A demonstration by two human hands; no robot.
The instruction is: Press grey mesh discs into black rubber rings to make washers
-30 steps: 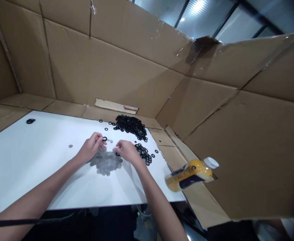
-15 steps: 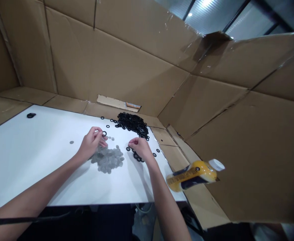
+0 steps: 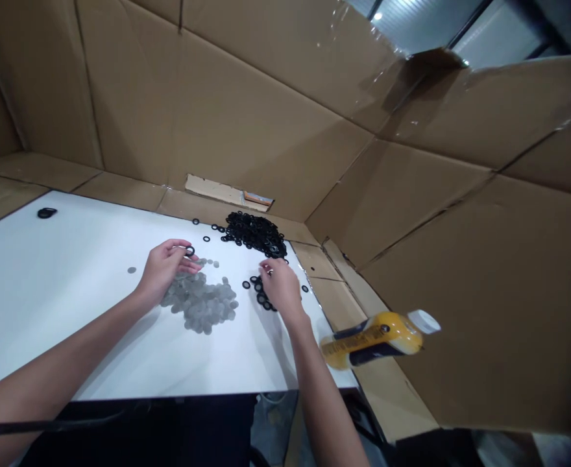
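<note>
My left hand point(image 3: 163, 271) pinches a black ring point(image 3: 189, 250) between thumb and fingertips, just above the far left side of a heap of translucent grey discs point(image 3: 208, 305). Its other fingers are loosely extended. To the right, my right hand point(image 3: 282, 285) has thumb and fingers curled together. Whatever lies between those fingertips is too small to make out. Beside and partly under this hand is a small cluster of black rings point(image 3: 261, 299), some hidden by it. A larger pile of black rings point(image 3: 255, 233) lies just beyond my right hand.
A white table point(image 3: 71, 292) carries the parts, with brown cardboard walls point(image 3: 266, 97) around it. At the right edge lies a yellow bottle point(image 3: 373, 338) with a white cap. A small black object point(image 3: 47, 213) rests at the far left, and a stray grey disc point(image 3: 132, 270) nearer.
My right hand has moved from beside a single ring towards the right and the large pile. My left hand still holds its ring. The camera view has shifted slightly.
</note>
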